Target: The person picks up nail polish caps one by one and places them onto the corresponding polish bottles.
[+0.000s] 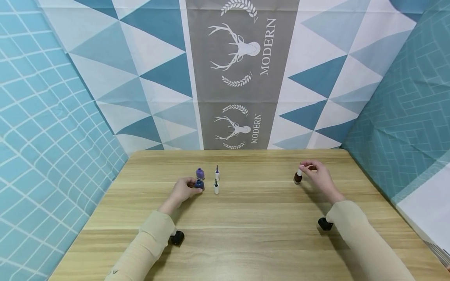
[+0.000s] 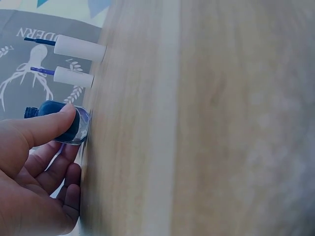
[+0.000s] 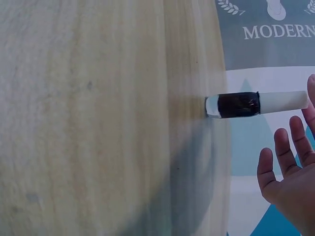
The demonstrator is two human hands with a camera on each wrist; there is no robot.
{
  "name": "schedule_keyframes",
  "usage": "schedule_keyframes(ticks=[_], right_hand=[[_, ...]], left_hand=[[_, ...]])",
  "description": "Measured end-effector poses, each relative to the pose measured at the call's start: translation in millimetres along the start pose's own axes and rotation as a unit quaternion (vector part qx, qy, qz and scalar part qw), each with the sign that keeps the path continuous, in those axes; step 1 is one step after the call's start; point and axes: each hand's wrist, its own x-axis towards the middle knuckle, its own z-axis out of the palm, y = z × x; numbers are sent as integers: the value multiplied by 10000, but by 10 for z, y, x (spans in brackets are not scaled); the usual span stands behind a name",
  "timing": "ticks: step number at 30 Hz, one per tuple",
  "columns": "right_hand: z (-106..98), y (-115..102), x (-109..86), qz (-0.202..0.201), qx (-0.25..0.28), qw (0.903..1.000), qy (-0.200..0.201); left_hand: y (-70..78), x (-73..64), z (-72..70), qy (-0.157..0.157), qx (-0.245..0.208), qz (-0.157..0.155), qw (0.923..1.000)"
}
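Observation:
My left hand (image 1: pixel 183 190) pinches an uncapped dark blue nail polish bottle (image 2: pixel 56 122) between thumb and fingers, low at the wooden tabletop. Just behind it sits an uncapped purple nail polish bottle (image 1: pixel 200 173). To the right, two white brush caps stand on end, bristles up: one with a dark blue brush (image 2: pixel 78 47), the other with a purple brush (image 2: pixel 74 77). Far to the right, my right hand (image 1: pixel 318 177) holds the top of the white cap on a dark brown nail polish bottle (image 3: pixel 238 104). That bottle leans slightly, its base at the tabletop.
The wooden table (image 1: pixel 239 230) reaches back to a patterned cloth backdrop (image 1: pixel 242 78). Tiled-pattern cloth (image 1: pixel 52 109) hangs on the left and teal cloth (image 1: pixel 408 117) on the right. A black wrist device (image 1: pixel 177 237) sits below the left sleeve, another (image 1: pixel 325 224) below the right.

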Motion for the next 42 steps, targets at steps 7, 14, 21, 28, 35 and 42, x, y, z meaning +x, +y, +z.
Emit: schedule_keyframes(ticks=[7,14,21,28,35,42], right_hand=[[-61,-118,-18,-66,-157,9998,-37],[-87,-319,-70,-195,-255,9995,-19],[-46,-446,-88,-212,-128,9997,71],[20,-585,-113,-245,67,9996,102],[127,-780,-155,-222,242,9994,95],[245,-967,-174,-257,618,9978,-18]], left_hand=[[8,-6,3,-23,-123,20,9999],[14,-12,1,9,-129,-10,9999],[8,-7,6,36,-132,-16,9999],[7,-9,9,54,-178,-20,9998],[13,-18,8,76,-211,-26,9997],[13,-24,11,77,-267,1,9996]])
